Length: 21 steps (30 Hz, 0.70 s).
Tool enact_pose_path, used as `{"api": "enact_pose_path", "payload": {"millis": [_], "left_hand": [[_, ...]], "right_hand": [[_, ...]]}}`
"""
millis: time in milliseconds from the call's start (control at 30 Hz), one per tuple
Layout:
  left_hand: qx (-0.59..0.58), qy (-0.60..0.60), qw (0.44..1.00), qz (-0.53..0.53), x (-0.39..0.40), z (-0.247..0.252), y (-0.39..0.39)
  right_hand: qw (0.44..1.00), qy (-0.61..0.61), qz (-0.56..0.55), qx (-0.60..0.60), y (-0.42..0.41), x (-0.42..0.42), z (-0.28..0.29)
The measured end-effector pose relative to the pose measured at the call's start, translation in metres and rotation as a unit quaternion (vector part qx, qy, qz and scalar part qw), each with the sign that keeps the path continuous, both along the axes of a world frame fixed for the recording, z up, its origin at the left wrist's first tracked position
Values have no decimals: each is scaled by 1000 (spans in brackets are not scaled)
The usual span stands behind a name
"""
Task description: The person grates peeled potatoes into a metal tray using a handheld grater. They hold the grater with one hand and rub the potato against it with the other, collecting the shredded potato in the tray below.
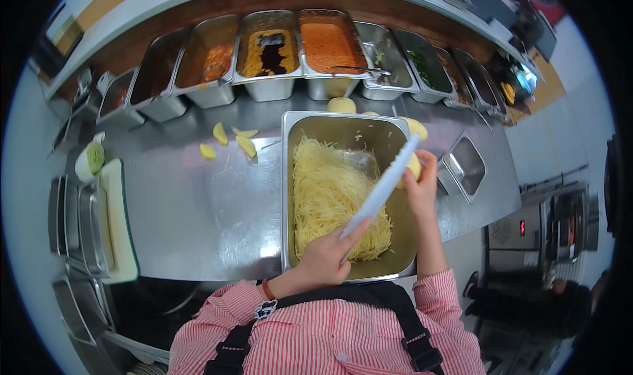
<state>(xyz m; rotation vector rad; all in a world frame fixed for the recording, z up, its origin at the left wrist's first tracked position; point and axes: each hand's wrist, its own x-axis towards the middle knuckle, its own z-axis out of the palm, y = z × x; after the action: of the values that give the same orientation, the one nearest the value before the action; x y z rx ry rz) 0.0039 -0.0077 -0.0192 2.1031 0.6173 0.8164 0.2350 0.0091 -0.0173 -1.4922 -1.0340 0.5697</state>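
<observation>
My left hand (pixel 324 257) grips the near end of a long white grater or mandoline slicer (pixel 378 194), which slants up to the right over a deep steel food pan (pixel 285 197). In my right hand (pixel 424 184) is a peeled potato (pixel 412 166), held against or close to the slicer's right side; the slicer hides part of it. A large heap of pale yellow potato shreds (pixel 331 192) fills much of the pan, mostly at its left and near side. Another peeled potato (pixel 416 127) lies just beyond the pan's far right corner.
Potato pieces (pixel 246 146) lie on the steel counter (pixel 198 211). A peeled potato (pixel 341 105) sits behind the pan. Sauce and vegetable pans (pixel 277 89) line the back. A cutting board (pixel 116 226) and cabbage (pixel 91 160) are left; a small steel pan (pixel 465 167) and a person (pixel 534 305) are right.
</observation>
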Motion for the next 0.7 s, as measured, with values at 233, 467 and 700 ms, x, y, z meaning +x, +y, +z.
{"api": "enact_pose_path", "payload": {"millis": [233, 467, 700], "left_hand": [[-81, -73, 994, 30, -7, 5, 5], [-343, -280, 895, 54, -13, 3, 18], [-414, -345, 840, 64, -12, 3, 23]], "right_hand": [[971, 232, 54, -5, -19, -1, 3], [974, 118, 62, -182, 11, -8, -8], [900, -160, 159, -373, 38, -24, -47]]}}
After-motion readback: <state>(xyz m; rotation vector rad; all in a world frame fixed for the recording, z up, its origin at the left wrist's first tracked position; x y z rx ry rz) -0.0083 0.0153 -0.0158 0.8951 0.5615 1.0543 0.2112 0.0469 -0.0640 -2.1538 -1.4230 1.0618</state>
